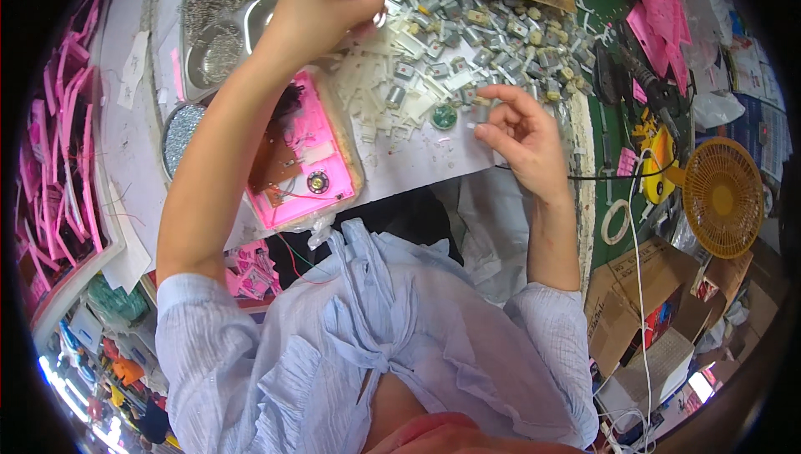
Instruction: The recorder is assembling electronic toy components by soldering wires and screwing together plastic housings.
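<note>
My left hand is raised over the far side of the table, its fingers curled into a pinch. A whitish glint shows at the fingertips, too small to name. My right hand is at the near edge of a heap of small silver motors, thumb and forefinger apart; a tiny pale bit shows beside the thumb tip. White plastic parts lie between the hands. Below my left forearm lies an opened pink plastic casing with a round black part, thin wires and a brown board, partly hidden by the arm.
Metal trays of small metal parts and a round tin of silvery bits stand at left. A small green round dish lies mid-table. Pink plastic pieces pile up at far left. An orange-yellow fan and cardboard box are at right.
</note>
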Demonstrator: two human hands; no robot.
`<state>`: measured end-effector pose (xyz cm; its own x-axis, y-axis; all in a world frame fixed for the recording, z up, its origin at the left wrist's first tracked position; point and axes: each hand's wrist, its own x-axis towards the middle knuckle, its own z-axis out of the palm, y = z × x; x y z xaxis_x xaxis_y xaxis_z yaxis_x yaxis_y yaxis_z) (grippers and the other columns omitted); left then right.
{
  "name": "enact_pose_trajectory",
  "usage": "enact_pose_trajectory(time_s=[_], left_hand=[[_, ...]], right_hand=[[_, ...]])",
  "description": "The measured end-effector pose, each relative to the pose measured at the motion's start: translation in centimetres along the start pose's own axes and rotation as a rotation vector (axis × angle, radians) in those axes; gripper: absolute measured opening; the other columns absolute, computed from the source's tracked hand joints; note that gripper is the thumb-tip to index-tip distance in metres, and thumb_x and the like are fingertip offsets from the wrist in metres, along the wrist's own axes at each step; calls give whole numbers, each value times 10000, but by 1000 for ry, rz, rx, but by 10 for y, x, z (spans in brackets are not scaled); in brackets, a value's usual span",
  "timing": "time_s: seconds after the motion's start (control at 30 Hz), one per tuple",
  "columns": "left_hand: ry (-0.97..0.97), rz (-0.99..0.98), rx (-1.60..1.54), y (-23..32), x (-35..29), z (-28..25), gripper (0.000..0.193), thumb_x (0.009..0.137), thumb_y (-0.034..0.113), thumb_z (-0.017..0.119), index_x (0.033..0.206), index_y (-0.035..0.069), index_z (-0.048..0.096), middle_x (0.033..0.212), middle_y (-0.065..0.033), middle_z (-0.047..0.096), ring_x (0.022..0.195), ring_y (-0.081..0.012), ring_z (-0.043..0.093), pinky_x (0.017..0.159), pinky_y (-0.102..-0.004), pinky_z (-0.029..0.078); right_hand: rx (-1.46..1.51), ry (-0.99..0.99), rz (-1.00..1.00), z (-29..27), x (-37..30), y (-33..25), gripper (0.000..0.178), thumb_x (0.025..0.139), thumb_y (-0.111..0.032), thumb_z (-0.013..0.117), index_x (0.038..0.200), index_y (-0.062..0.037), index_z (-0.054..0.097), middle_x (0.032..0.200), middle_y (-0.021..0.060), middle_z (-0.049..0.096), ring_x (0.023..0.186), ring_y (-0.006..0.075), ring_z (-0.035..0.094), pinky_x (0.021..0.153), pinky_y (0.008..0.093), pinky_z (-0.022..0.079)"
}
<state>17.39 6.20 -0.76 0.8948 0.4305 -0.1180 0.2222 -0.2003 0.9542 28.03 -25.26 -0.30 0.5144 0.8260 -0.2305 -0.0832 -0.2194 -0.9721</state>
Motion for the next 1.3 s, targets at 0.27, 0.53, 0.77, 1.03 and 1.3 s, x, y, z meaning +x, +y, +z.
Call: enact_pose_trajectory(time_s=[0.27, 0.53, 0.77, 1.03, 1.3], left_hand=[[-168, -412, -809, 14, -138, 29, 162, 971, 36, 662, 1120, -23, 681, 976, -147, 741, 665, -112, 643, 607, -233, 522], [-147, -402, -1018, 5, -168, 27, 161, 986, 27, 636, 1136, -20, 668, 1012, -161, 736, 683, -131, 650, 626, -244, 545], [-154, -341, -1104, -3, -181, 20, 170, 996, 40, 636, 1163, 9, 632, 1032, -176, 729, 686, -142, 660, 598, -252, 553], [-129, -265, -886, -3, -186, 16, 149, 985, 49, 662, 1129, 13, 658, 1007, -132, 729, 714, -120, 665, 621, -238, 539], [-148, 383, 312, 20, -148, 80, 248, 907, 161, 724, 1140, 87, 683, 974, -122, 719, 864, -311, 711, 765, -410, 572]], right_hand=[[-509, -41, -20, 8, 17, 6, 367, 871, -41, 725, 1233, -66, 664, 763, 6, 626, 680, 95, 569, 636, 258, 456], [-992, -71, -283, 28, 25, 3, 313, 835, -80, 661, 1147, -90, 640, 791, 133, 686, 782, 346, 682, 722, 456, 533], [-694, -2, -80, 31, 16, -18, 341, 846, -61, 678, 1184, -91, 653, 737, 74, 633, 649, 193, 631, 639, 333, 500], [-273, -40, -171, 51, 6, -16, 389, 847, 31, 729, 1219, -38, 633, 752, -58, 566, 653, 20, 475, 607, 196, 375], [-68, 158, -272, 12, 8, -31, 440, 862, 66, 734, 1271, -13, 593, 790, -35, 596, 723, 37, 534, 680, 185, 399]])
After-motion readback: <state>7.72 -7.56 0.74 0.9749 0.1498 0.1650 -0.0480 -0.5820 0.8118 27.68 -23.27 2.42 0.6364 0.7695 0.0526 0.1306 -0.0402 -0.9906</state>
